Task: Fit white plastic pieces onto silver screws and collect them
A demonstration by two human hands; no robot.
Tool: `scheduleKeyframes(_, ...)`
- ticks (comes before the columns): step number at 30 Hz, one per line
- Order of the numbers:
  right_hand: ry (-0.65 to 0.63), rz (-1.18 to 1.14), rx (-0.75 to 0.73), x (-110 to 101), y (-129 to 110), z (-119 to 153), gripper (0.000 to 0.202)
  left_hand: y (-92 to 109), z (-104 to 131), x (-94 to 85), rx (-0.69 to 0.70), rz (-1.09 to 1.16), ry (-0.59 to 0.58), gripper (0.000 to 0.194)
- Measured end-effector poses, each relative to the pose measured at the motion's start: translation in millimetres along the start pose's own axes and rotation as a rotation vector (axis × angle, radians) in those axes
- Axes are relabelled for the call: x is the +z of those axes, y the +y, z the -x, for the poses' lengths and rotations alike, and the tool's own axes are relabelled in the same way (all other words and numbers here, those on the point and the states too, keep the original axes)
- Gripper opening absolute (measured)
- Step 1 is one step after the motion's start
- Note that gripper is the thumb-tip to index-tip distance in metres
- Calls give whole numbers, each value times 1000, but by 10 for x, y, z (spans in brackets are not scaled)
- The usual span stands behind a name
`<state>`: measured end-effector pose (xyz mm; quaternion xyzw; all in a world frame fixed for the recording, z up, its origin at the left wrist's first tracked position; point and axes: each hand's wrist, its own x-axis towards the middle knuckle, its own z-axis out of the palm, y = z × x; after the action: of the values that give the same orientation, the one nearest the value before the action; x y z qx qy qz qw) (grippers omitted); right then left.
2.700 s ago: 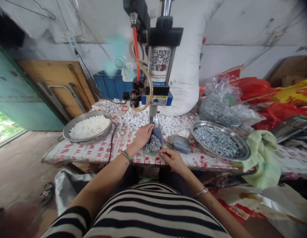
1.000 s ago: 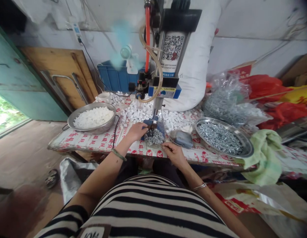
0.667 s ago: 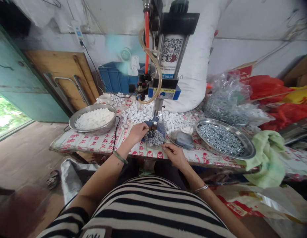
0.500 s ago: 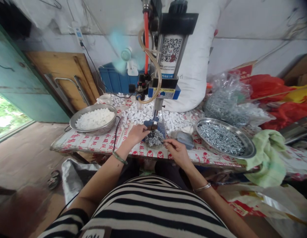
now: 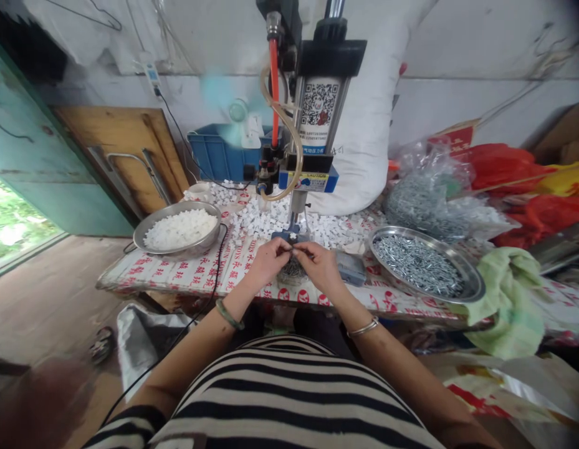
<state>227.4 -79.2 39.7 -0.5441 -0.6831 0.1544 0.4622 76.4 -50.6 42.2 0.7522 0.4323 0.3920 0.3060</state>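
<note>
My left hand [image 5: 269,260] and my right hand [image 5: 320,264] meet at the base of the pneumatic press [image 5: 312,118], fingertips pinched close together. Whatever sits between the fingers is too small to make out. Just beyond the fingertips, a small white plastic piece [image 5: 293,237] rests on the press's blue base, below the ram [image 5: 296,209]. Partly covered by my hands, a heap of small metal pins [image 5: 293,270] lies right in front of the base. A grey-blue block [image 5: 351,269] stands to the right of my right hand.
A steel bowl of white pieces [image 5: 142,242] stands left, and a steel bowl of metal pins [image 5: 476,288] right, beside a green cloth [image 5: 508,299]. Loose white parts [image 5: 252,218] cover the table behind the press. A black cable [image 5: 219,265] hangs over the front edge.
My right hand has moved left and up from the edge of the pin heap to meet my left hand at the press base. My left hand has shifted slightly.
</note>
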Motion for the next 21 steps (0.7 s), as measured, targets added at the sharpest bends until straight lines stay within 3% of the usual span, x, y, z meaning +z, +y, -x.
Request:
scheduleKeyframes(5,-1,-132,94,114,-67,19,24,58,71,46,81,-24,-18,17)
scheduleKeyframes(8,39,-108,110,-16,-7,-16,26,6,69,54,78,24,-3,31)
scheduleKeyframes(10,83,55,84,-293,116,-75,28,-58,65,14,-1,71,46,33)
scheduleKeyframes(12,82,406,130,-714,301,-130,31,-151,65,-52,-112,128,106,26)
scheduleKeyframes(15,-84,1037,460,-1407,620,-126,32,-331,64,-122,-240,256,154,26)
scheduleKeyframes(18,-207,1193,661,-1836,889,-43,27,-455,65,-98,-298,400,220,28)
scheduleKeyframes(21,-265,1191,682,-1924,1046,-6,28,-426,74,-43,-324,452,237,30)
